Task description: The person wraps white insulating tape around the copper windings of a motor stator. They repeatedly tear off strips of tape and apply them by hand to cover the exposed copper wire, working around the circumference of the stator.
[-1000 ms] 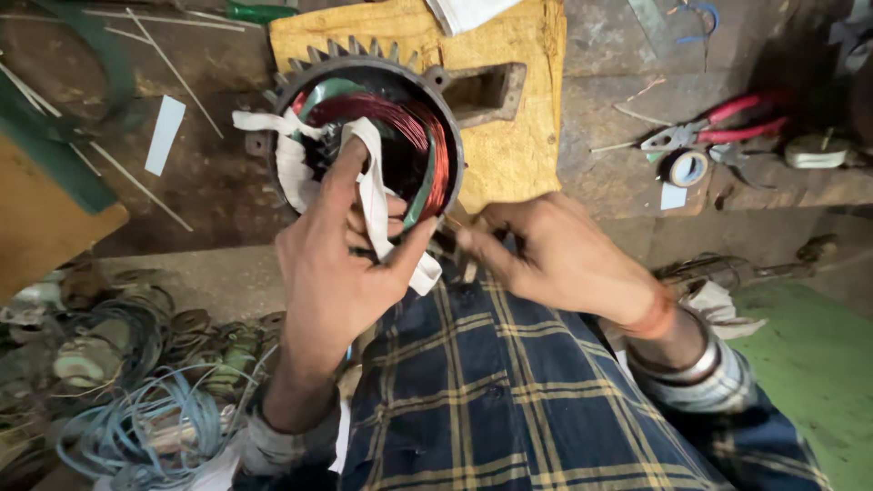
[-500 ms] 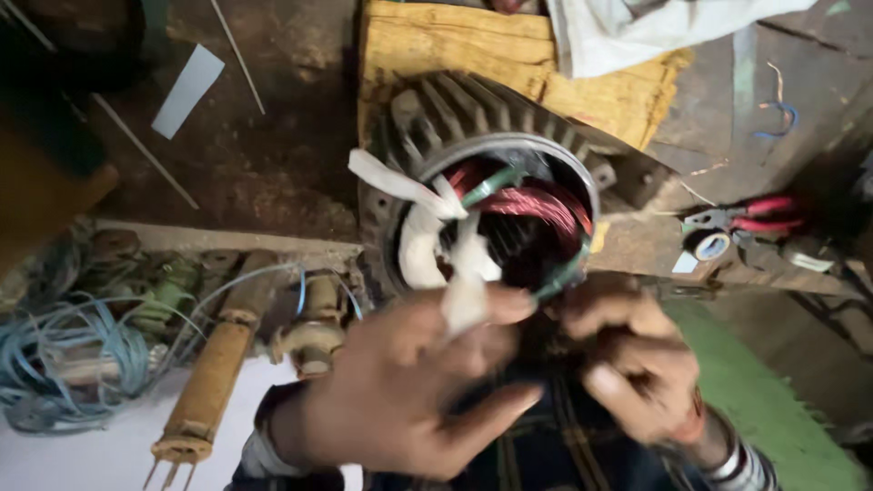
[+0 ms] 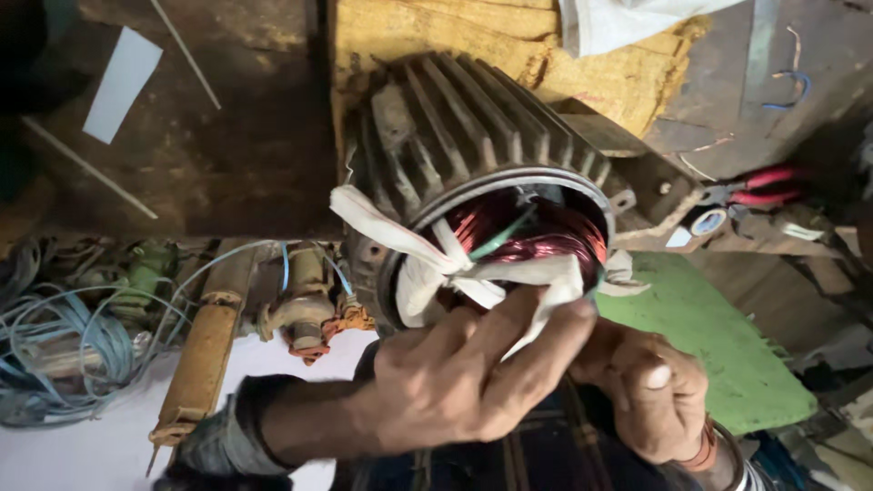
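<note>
Finned motor stator (image 3: 455,136), tipped on the desk (image 3: 227,164) against the lap. White cloth tape (image 3: 509,273) pinched by left hand (image 3: 464,382); right hand (image 3: 650,391) curled shut, contents unclear. Risk: tape snagging copper windings (image 3: 546,236), scraping insulation.

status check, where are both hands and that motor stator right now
Left hand gripping white cloth tape at the stator mouth. Right hand closed just below the rim. Copper windings exposed; nothing blocking.
</note>
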Demonstrator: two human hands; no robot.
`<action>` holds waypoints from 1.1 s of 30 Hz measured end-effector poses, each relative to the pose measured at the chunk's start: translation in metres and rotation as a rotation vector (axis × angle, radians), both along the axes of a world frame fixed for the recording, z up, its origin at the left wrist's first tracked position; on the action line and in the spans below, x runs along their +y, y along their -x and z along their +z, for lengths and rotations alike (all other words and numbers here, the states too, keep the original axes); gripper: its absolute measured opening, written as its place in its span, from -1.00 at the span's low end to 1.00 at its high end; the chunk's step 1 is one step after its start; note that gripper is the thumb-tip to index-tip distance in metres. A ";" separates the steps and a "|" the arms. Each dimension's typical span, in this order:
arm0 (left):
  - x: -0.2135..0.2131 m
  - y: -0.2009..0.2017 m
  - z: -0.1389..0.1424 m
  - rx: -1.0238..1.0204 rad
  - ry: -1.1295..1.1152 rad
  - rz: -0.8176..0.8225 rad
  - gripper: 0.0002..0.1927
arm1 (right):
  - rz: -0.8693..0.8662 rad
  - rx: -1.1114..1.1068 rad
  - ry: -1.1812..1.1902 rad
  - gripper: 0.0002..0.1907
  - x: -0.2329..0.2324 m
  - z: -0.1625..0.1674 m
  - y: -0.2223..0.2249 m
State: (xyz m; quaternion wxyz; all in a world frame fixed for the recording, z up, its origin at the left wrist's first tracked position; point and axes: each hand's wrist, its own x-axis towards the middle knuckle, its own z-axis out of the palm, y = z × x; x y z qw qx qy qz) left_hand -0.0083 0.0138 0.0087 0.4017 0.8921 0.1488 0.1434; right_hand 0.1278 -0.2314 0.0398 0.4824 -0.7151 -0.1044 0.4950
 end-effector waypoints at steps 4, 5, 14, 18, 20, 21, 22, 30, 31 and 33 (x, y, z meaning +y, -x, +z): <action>-0.002 -0.006 -0.005 0.018 -0.040 0.014 -0.54 | -0.208 0.274 -0.055 -0.49 -0.019 0.032 -0.001; -0.003 -0.009 -0.005 0.038 -0.033 0.039 -0.54 | -0.263 0.280 -0.076 -0.46 -0.022 0.039 -0.002; 0.012 0.002 0.025 0.223 0.710 0.106 -0.22 | -0.623 0.370 -0.011 -0.41 -0.065 0.024 -0.025; 0.008 0.012 0.039 0.069 0.985 0.094 -0.23 | -0.659 0.693 -0.280 -0.36 -0.102 0.031 -0.071; -0.002 0.014 0.044 0.023 0.932 0.124 -0.34 | -0.647 0.725 -0.334 -0.44 -0.102 0.018 -0.080; -0.008 0.015 0.045 -0.015 0.939 0.129 -0.32 | -0.620 0.633 -0.289 -0.53 -0.097 0.006 -0.084; -0.014 0.017 0.046 -0.048 0.949 0.135 -0.30 | -0.561 0.333 -0.113 -0.70 -0.087 -0.018 -0.084; -0.053 0.034 0.045 -0.201 0.766 0.332 -0.33 | -0.146 -0.963 -0.082 -0.77 -0.014 -0.068 -0.090; -0.055 0.035 0.044 -0.178 0.706 0.337 -0.33 | -0.050 -0.973 -0.214 -0.75 0.001 -0.056 -0.079; -0.056 0.036 0.041 -0.176 0.612 0.299 -0.33 | 0.351 -0.832 -0.419 -0.67 0.033 -0.032 -0.053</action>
